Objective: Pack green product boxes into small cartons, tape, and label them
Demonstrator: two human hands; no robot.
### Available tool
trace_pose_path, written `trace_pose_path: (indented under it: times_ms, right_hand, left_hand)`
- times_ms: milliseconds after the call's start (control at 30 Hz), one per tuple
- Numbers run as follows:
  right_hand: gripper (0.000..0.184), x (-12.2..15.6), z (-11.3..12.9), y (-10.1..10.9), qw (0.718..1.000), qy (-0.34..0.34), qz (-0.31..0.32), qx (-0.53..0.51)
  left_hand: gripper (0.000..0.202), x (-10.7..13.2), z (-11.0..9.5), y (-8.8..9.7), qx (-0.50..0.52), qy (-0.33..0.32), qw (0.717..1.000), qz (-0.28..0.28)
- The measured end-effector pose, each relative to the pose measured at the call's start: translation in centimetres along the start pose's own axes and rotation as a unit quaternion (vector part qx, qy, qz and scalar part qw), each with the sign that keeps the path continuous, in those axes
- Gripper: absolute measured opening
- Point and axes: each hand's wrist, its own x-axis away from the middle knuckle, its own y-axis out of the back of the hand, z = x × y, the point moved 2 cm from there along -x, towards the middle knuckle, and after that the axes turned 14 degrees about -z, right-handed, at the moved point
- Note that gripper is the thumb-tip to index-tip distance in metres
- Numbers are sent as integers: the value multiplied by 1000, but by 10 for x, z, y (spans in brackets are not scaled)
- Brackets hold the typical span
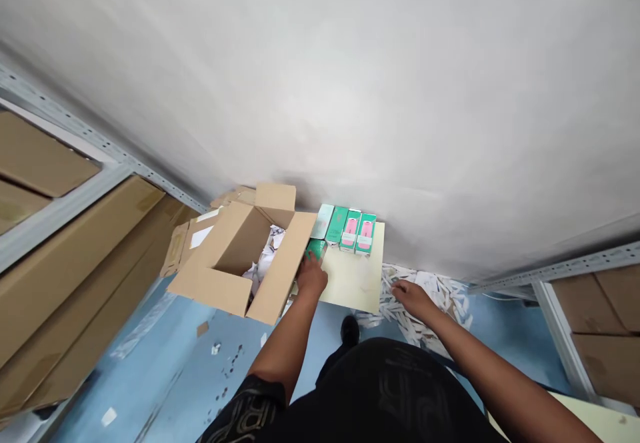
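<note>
Fingers of the left hand (pixel 312 275) touched a green carton (pixel 317 248) beside the open cardboard box (pixel 235 243), grip indeterminable, the right hand (pixel 413 298) curled narrow; carton-placing appeared underway, alignment with the carton row (pixel 337 224) seemingly needed next.

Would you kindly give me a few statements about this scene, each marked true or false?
1. The cardboard carton stands open. True.
2. The right hand is inside the carton. False: it is outside, to the right of the pale yellow board.
3. The left hand touches a small green box. True.
4. The carton holds nothing. False: crumpled paper lies inside.
5. Two boxes with pink designs stand side by side. True.
6. The floor is red. False: it is blue.
</note>
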Motion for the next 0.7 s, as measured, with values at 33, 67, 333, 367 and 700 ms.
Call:
trace_pose_path:
  times_ms: [33,67,333,367,700]
  right_hand:
    - [36,-3,4,-6,1000,1,8,-2]
    - [36,-6,7,-12,1000,-1,14,-3]
    - [36,-21,24,-37,999,-20,39,6]
    - [34,-22,28,-40,999,-18,44,9]
    - [50,-38,68,-103,961,-213,139,-107]
  left_hand:
    - [87,-1,13,-9,-11,17,1000,18]
    - [87,-1,24,-19,-24,29,999,32]
    - [88,11,49,-43,53,39,997,34]
    - [90,14,46,-40,92,62,993,36]
    - [82,107,20,-29,606,290,705,225]
